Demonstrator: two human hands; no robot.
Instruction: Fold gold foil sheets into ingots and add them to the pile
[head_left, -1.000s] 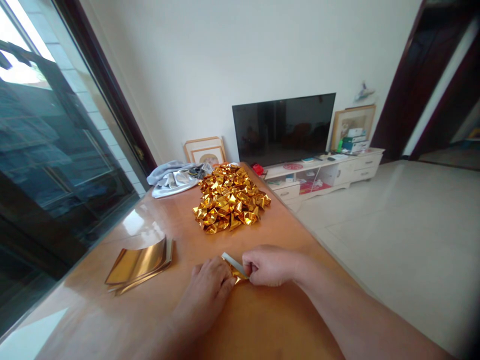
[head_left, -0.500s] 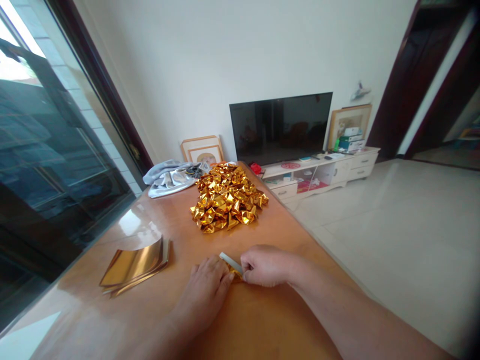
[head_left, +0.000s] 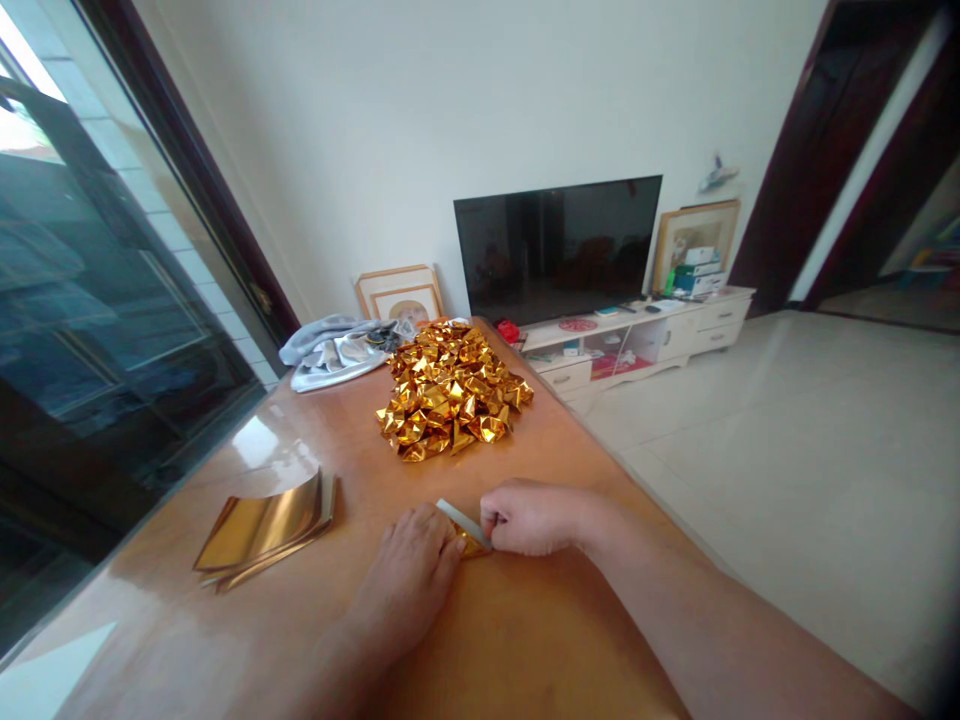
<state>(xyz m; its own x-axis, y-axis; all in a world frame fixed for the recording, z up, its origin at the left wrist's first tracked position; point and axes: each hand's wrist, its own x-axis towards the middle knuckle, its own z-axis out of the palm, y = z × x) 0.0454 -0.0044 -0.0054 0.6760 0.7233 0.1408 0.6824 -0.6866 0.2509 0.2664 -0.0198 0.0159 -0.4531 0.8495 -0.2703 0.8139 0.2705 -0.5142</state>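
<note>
Both my hands meet over a small piece of gold foil paper (head_left: 466, 530) lying on the wooden table (head_left: 480, 640). My left hand (head_left: 412, 560) presses on its left side, fingers bent down over it. My right hand (head_left: 529, 517) pinches its right edge between thumb and fingers. A white underside strip of the paper shows between the hands. Beyond them rises a pile of folded gold foil pieces (head_left: 450, 390). A stack of flat gold foil sheets (head_left: 266, 525) lies to the left of my left hand.
A grey cloth (head_left: 337, 350) is bunched at the table's far left corner. A glass door (head_left: 97, 300) runs along the left. Past the table's right edge is tiled floor (head_left: 787, 450), with a television (head_left: 559, 245) on a low white cabinet (head_left: 645, 340) against the wall.
Both hands stay on the foil piece with only slight finger shifts. The camera has tilted up a little, so everything sits slightly lower-left to higher in view.
</note>
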